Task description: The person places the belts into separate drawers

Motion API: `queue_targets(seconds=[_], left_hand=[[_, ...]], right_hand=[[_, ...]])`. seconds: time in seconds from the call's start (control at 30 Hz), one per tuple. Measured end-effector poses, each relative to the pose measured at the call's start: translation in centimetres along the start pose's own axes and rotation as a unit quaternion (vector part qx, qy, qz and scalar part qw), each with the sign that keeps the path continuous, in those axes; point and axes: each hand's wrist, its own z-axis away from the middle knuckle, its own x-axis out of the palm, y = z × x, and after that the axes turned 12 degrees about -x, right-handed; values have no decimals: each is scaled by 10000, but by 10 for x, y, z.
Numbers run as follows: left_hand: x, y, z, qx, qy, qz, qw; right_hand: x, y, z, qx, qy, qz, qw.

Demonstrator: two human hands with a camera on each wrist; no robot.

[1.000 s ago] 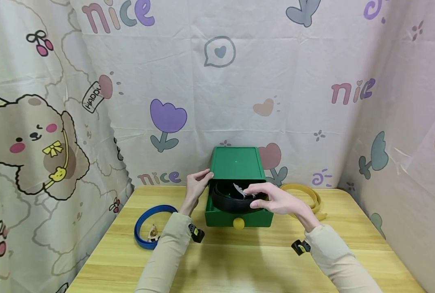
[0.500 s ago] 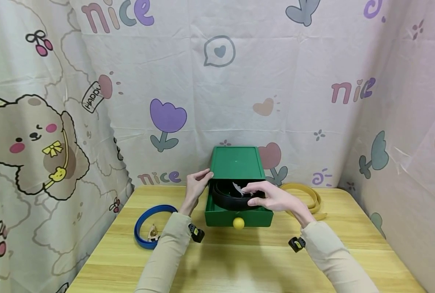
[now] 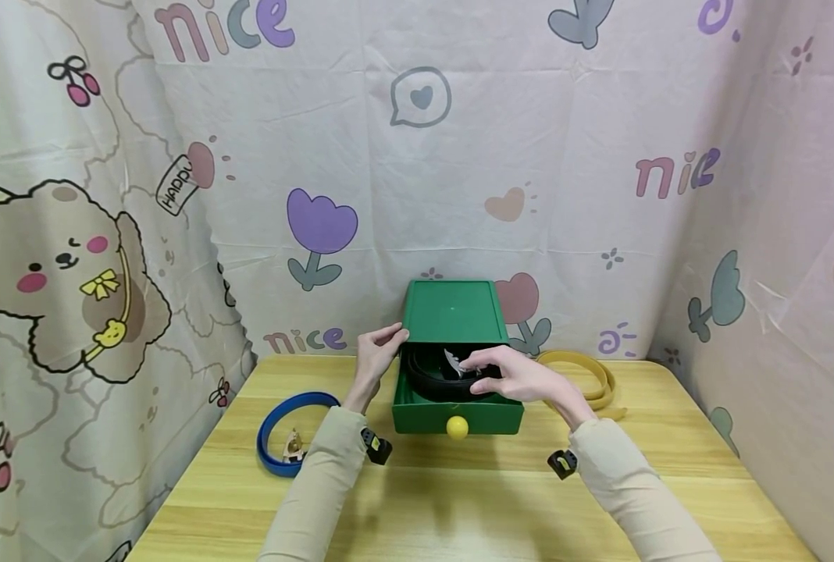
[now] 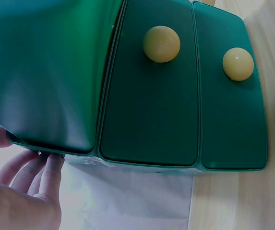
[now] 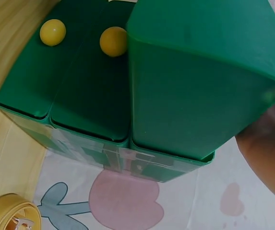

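Note:
A small green drawer cabinet (image 3: 452, 308) stands at the back of the table, its top drawer (image 3: 424, 419) pulled out. Inside that drawer sits a coiled black belt (image 3: 433, 387) with a silver buckle (image 3: 452, 364). My right hand (image 3: 522, 377) pinches the belt's right side near the buckle, thumb in front and fingers behind. My left hand (image 3: 373, 363) grips the cabinet's upper left front corner. In the left wrist view, its fingers (image 4: 51, 175) rest along the cabinet's side. From the right wrist, the drawer's outer wall (image 5: 185, 96) hides the belt and most of the hand.
A coiled blue belt (image 3: 268, 445) with a gold buckle (image 3: 294, 448) lies on the table (image 3: 459, 507) at the left. On the right lies a coiled yellow belt (image 3: 593, 365). Two lower drawers with yellow knobs (image 4: 161, 44) are closed. Patterned curtains (image 3: 417, 195) enclose the table.
My right hand has moved slightly left and the black belt has settled further back and lower in the drawer. The left hand has stayed at the cabinet's corner.

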Motion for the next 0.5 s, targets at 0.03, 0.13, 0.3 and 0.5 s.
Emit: queue_targets(seconds=[0.03, 0.13, 0.3, 0.5], left_hand=[[0, -1, -1, 17, 12, 18, 10000], [0, -3, -2, 42, 46, 52, 10000], [0, -2, 0, 47, 80, 77, 9999], [0, -2, 0, -4, 95, 103, 9999]], right_hand=[[0, 0, -1, -22, -16, 28, 10000], [1, 0, -2, -81, -83, 75, 9999], [2, 1, -2, -92, -196, 130, 9997], [3, 4, -4, -114, -325, 252, 9991]])
